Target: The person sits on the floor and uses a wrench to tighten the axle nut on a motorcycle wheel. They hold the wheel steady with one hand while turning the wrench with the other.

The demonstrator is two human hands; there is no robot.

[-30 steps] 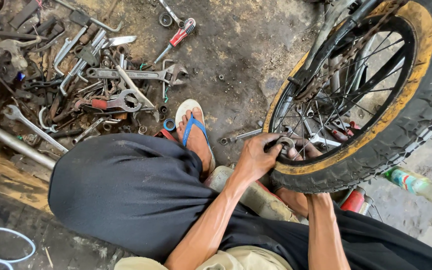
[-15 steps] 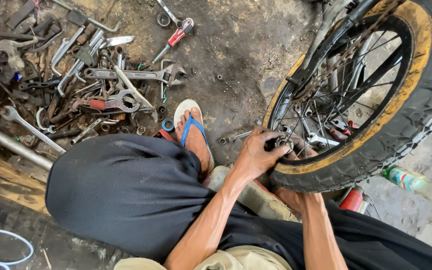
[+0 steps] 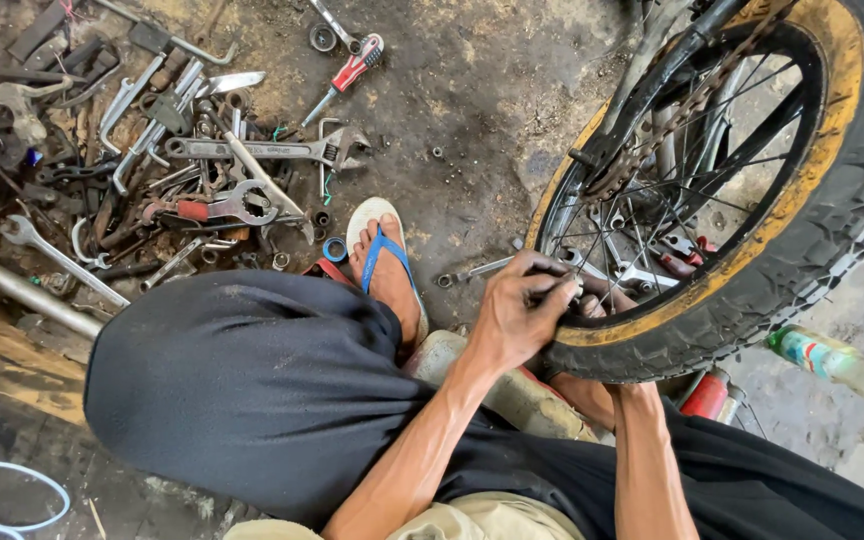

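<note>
Motorcycle wheel [image 3: 802, 190], heavy and stiff, fills the frame's right; left hand [image 3: 522, 315] pinches a small part at its rim, right hand hidden behind the tyre, best gripped there.

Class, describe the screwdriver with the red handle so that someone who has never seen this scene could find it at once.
Start at the large wheel with the yellow-painted rim on the right, then look left across the dirty floor toward the heap of grey spanners. Near the top edge, between them, lies the screwdriver, slanted. Its red-and-white handle marks it out from the dull metal tools nearby.
</note>
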